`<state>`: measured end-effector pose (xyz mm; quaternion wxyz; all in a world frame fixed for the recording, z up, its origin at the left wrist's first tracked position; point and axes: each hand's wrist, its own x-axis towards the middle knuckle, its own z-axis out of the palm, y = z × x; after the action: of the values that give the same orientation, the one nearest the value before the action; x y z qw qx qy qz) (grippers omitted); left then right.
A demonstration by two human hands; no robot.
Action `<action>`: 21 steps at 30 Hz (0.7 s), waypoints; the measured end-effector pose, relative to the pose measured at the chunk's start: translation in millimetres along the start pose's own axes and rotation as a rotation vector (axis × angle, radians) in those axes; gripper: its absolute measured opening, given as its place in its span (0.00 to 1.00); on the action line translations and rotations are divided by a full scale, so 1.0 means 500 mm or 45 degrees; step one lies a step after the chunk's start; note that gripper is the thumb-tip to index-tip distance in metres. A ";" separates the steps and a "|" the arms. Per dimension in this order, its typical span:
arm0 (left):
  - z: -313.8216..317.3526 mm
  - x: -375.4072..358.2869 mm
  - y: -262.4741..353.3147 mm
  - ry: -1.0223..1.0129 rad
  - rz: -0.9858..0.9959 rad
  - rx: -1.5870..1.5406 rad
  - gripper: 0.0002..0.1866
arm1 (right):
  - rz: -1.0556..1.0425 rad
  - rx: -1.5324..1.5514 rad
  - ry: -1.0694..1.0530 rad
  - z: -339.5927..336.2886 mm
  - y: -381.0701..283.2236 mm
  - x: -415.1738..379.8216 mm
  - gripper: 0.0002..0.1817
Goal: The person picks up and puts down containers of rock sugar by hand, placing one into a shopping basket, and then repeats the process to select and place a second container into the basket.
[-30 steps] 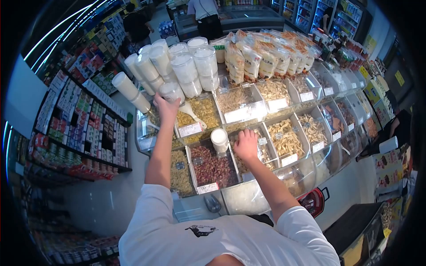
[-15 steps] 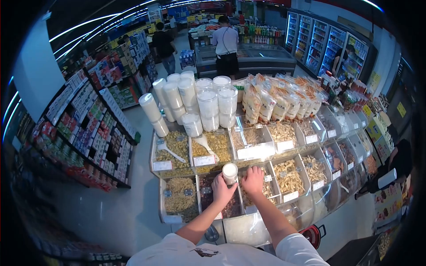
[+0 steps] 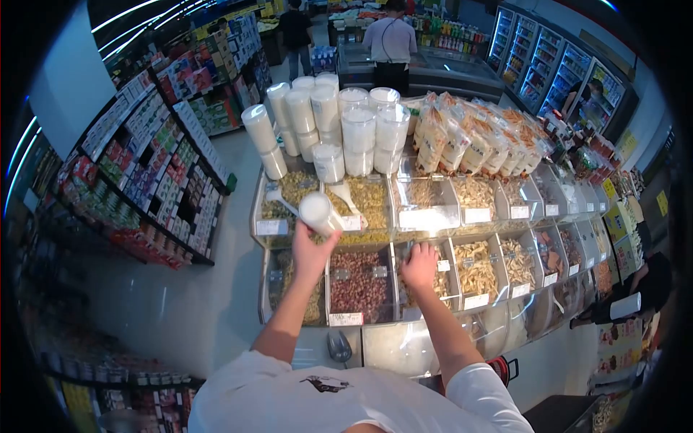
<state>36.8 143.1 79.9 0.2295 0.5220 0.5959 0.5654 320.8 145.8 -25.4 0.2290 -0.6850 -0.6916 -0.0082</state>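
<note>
My left hand (image 3: 312, 249) is wrapped round a white lidded jar (image 3: 320, 213), lifted over the yellow-green dried goods (image 3: 361, 209) in the upper row. My right hand (image 3: 420, 265) rests at the divider by a lower bin of pale dried pieces (image 3: 442, 283); its fingers are bent and what they touch, if anything, is unclear. Between my arms lies a bin of dark red dried goods (image 3: 359, 286). Stacked white jars (image 3: 359, 130) stand behind the upper row, one short jar (image 3: 329, 163) in front of them. A white scoop (image 3: 351, 199) lies in the yellow-green bin.
Packaged bags (image 3: 473, 148) stand right of the jars. Shelves of boxed goods (image 3: 155, 173) line the left side. A metal scoop (image 3: 338, 346) hangs at the counter's front. Two people stand at the back, others at the right; glass-door fridges (image 3: 548, 65) are behind.
My left hand has carried the jar left and up, away from my right hand, uncovering the dark red goods. My right hand stays near the same bin. The view has shifted downward.
</note>
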 end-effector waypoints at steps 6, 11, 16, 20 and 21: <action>0.011 0.251 -0.107 0.081 0.059 -0.232 0.33 | -0.011 -0.011 0.006 0.002 0.000 0.004 0.16; 0.022 0.332 -0.117 0.216 -0.011 0.477 0.30 | -0.005 -0.020 0.024 0.007 0.007 0.003 0.16; 0.038 0.376 -0.169 0.249 -0.046 0.416 0.32 | -0.004 0.019 0.023 -0.003 0.001 0.001 0.16; 0.044 0.339 -0.137 0.227 0.019 0.265 0.36 | -0.018 0.034 0.023 -0.001 0.001 0.000 0.15; 0.046 0.332 -0.127 0.252 0.057 0.258 0.38 | -0.020 0.031 0.013 -0.001 0.002 0.000 0.15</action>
<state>-24.4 311.3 68.5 0.1031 0.4972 0.6580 0.5560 321.7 145.7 -25.2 0.2409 -0.6766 -0.6959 -0.0050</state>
